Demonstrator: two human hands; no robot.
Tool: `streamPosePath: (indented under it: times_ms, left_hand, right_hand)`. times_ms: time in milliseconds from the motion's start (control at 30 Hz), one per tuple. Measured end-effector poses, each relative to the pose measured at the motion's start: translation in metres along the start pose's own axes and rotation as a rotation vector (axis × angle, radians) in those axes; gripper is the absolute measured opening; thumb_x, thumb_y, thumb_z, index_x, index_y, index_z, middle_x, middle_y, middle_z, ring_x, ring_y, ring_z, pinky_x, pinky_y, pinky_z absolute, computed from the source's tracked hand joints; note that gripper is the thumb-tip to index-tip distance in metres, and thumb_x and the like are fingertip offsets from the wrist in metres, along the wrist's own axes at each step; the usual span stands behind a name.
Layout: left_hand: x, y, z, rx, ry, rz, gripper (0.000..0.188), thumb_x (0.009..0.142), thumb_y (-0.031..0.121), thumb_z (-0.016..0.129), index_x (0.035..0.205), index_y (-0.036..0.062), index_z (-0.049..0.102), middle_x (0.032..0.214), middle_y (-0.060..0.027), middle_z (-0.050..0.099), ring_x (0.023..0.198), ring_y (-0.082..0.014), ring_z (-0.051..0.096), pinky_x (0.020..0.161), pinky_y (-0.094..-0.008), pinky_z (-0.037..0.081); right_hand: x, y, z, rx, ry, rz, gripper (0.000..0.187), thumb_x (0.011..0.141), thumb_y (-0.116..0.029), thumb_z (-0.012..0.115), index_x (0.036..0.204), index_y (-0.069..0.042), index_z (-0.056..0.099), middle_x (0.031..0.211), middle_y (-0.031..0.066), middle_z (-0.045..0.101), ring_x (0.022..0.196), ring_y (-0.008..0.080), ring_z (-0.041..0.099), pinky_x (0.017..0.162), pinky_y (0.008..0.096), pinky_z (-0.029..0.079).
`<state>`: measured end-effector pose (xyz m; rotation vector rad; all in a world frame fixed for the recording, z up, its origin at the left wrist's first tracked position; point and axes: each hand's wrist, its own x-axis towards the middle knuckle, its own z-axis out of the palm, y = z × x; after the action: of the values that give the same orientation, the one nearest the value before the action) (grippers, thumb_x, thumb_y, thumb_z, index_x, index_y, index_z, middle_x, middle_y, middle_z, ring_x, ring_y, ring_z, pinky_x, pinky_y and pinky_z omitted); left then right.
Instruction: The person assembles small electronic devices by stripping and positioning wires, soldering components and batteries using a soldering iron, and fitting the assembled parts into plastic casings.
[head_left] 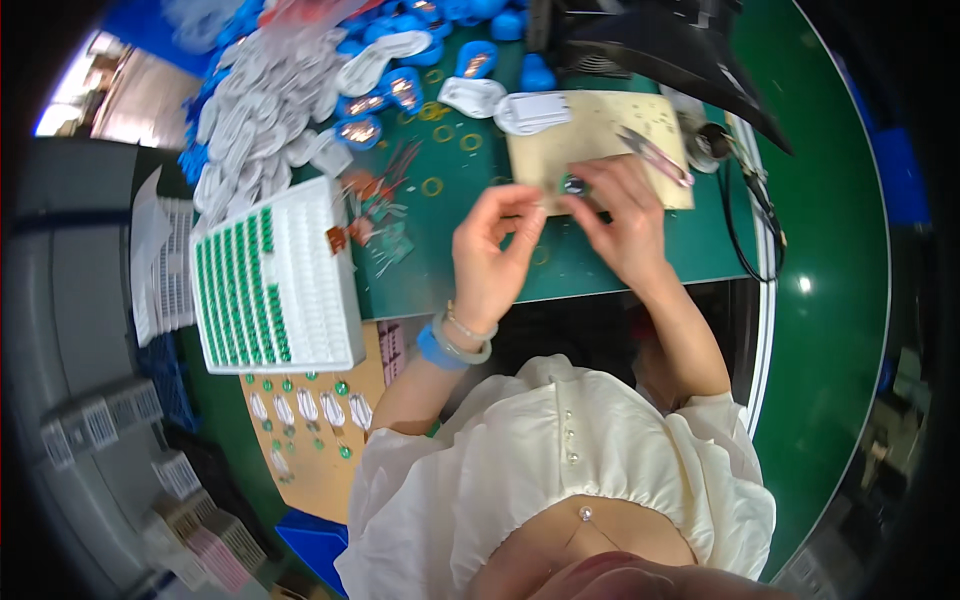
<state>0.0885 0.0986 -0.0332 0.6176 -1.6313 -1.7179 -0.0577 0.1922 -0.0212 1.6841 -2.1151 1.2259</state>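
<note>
My right hand [628, 215] pinches a small round dark disc [573, 184] with a greenish rim between thumb and fingers, over the front of a cream pad [600, 130]. Close by on the left, my left hand [488, 250] has its thumb and forefinger brought together at the pad's front left corner. Whatever lies between those fingertips is too small and blurred to make out. Pointed tweezers [655, 158] with reddish handles rest on the pad, beyond my right hand. A white oval plastic casing [532, 113] lies across the pad's far left corner.
A heap of white casings [250, 120] covers the far left, beside several blue casings [405, 88]. Yellow rings [470, 142] and thin wires [400, 165] are scattered on the green mat. A white tray [330, 290] holds rows of green parts. A black lamp-like hood [680, 60] overhangs the back right.
</note>
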Motion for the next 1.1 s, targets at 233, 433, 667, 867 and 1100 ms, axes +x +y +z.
streamPosePath:
  times_ms: [233, 433, 667, 867, 1100]
  left_hand:
    - [-0.06, 0.007, -0.059, 0.295, 0.044, 0.076, 0.007, 0.09, -0.002, 0.06, 0.097, -0.0032, 0.061, 0.099, -0.009, 0.062, 0.087, -0.0122, 0.061, 0.076, -0.0247, 0.05]
    - [-0.089, 0.015, -0.091, 0.319, 0.125, -0.203, 0.014, 0.098, 0.004, 0.048, 0.1, -0.0019, 0.06, 0.078, -0.0085, 0.064, 0.069, -0.0113, 0.062, 0.061, -0.0239, 0.049]
    - [-0.09, 0.0, -0.098, 0.249, 0.257, -0.021, 0.021, 0.095, -0.001, 0.05, 0.115, -0.0023, 0.053, 0.101, -0.0115, 0.063, 0.077, -0.0126, 0.062, 0.069, -0.0243, 0.053]
    - [-0.044, 0.006, -0.089, 0.44, 0.342, 0.254, 0.032, 0.083, -0.006, 0.063, 0.114, -0.0015, 0.055, 0.119, -0.0156, 0.054, 0.095, -0.0208, 0.059, 0.07, -0.0277, 0.053]
    - [-0.01, 0.0, -0.075, 0.848, 0.235, 0.326, 0.038, 0.071, 0.002, 0.072, 0.107, 0.0028, 0.058, 0.121, -0.015, 0.052, 0.11, -0.0369, 0.047, 0.093, -0.0448, 0.041]
  right_hand:
    - [0.005, -0.022, 0.019, -0.088, -0.021, 0.039, 0.029, 0.071, -0.006, 0.077, 0.098, -0.003, 0.067, 0.095, 0.0103, 0.06, 0.091, 0.0292, 0.057, 0.079, 0.0381, 0.047]
    - [0.046, -0.079, 0.096, 0.084, -0.251, -0.246, 0.026, 0.069, -0.006, 0.076, 0.092, -0.003, 0.064, 0.087, 0.009, 0.059, 0.082, 0.0279, 0.057, 0.068, 0.0372, 0.048]
    - [0.057, -0.068, 0.143, -0.008, -0.27, -0.27, 0.015, 0.072, -0.002, 0.071, 0.084, -0.003, 0.062, 0.071, 0.0075, 0.056, 0.063, 0.0239, 0.058, 0.055, 0.0343, 0.048]
    - [0.067, -0.067, 0.069, 0.371, -0.318, 0.171, 0.007, 0.084, 0.002, 0.064, 0.091, 0.001, 0.063, 0.079, 0.0036, 0.064, 0.065, 0.0078, 0.06, 0.056, 0.0219, 0.047]
    - [0.048, -0.068, 0.051, 0.71, -0.168, 0.4, 0.007, 0.09, -0.007, 0.065, 0.09, 0.0, 0.063, 0.079, 0.0017, 0.064, 0.068, 0.0068, 0.06, 0.06, 0.0207, 0.048]
